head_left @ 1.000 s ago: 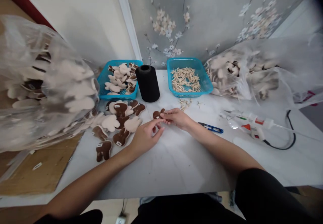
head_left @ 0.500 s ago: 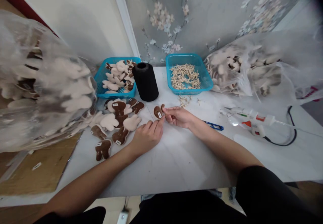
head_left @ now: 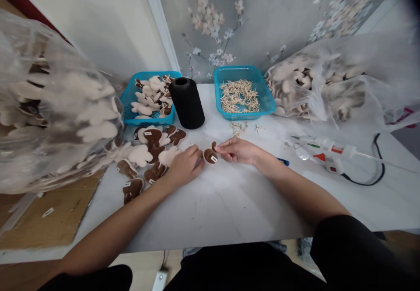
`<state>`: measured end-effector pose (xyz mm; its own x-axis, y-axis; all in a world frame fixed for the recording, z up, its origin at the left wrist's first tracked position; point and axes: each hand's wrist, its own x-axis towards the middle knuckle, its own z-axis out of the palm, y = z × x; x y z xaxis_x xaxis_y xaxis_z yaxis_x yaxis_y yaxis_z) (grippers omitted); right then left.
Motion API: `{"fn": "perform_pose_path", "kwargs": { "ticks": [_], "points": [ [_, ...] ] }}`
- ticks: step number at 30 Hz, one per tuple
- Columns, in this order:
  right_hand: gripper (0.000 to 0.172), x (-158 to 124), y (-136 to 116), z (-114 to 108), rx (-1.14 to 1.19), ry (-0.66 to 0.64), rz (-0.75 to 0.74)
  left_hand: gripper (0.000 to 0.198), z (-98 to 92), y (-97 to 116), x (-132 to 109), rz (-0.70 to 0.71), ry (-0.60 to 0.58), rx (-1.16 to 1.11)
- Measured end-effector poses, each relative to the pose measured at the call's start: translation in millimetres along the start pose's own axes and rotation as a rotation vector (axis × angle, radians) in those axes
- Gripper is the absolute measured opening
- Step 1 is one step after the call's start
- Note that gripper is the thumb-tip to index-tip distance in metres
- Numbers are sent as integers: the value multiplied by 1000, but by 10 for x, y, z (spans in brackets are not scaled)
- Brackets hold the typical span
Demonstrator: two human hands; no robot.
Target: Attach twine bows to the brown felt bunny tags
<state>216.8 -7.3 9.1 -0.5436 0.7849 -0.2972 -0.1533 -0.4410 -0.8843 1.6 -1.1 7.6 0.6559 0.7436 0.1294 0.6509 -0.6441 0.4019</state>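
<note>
My right hand [head_left: 236, 150] pinches a small brown-and-cream plush rabbit head [head_left: 210, 156] by one ear, with its white label facing up. Just left of it, my left hand [head_left: 187, 164] is closed, fingers curled down near the table; whatever they hold is too small or hidden to name. The two hands are apart, with the rabbit head between them. Several more plush rabbit heads [head_left: 133, 189] lie in a loose pile left of my left hand, some brown side up with labels, others cream side up.
A black thread cone [head_left: 187, 105] stands between a blue basket of plush pieces [head_left: 127, 100] and a blue basket of short cream pieces [head_left: 246, 117]. Clear bags of plush [head_left: 82, 94] flank the table. A glue gun [head_left: 334, 159] with a cord and a partly hidden blue tool [head_left: 283, 161] lie right.
My left hand has drawn back left, away from the rabbit head. My right hand has shifted slightly right with the head, which has turned a little.
</note>
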Motion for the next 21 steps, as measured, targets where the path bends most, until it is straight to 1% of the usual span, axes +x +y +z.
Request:
{"fn": "perform_pose_path", "kwargs": {
  "ticks": [3, 4, 5, 7, 9, 11, 13, 15, 16, 18, 21],
  "points": [
    [39, -52, 35, 0, -359, 6, -62, 26, -39, -72, 96, -136, -41, -541],
    [40, -56, 36, 9, -460, 21, -81, 26, -33, -75, 120, -173, -54, -663],
    [41, -55, 33, 18, -541, 39, -96, 27, -18, -70, 139, -192, -68, -734],
    [40, -40, 18, 30, -651, 67, -117, 32, 25, -43, 156, -182, -79, -741],
    [39, -21, 2, 34, -709, 64, -120, 35, 63, -10, 149, -130, -60, -648],
    [36, -6, -11, 41, -753, 56, -111, 32, 76, 22, 124, -71, -11, -555],
    [32, 6, -22, 63, -811, 81, -121, 33, 61, 58, 92, -24, 43, -545],
    [29, 26, -33, 104, -869, 117, -136, 36, 36, 100, 68, -19, 89, -652],
    [28, 42, -39, 129, -891, 132, -139, 38, 28, 122, 64, -43, 115, -743],
    [27, 81, -50, 178, -920, 159, -135, 44, 33, 162, 81, -142, 178, -943],
    [25, 149, -63, 234, -959, 238, -118, 51, 62, 215, 154, -311, 265, -1191]
  ]
}}
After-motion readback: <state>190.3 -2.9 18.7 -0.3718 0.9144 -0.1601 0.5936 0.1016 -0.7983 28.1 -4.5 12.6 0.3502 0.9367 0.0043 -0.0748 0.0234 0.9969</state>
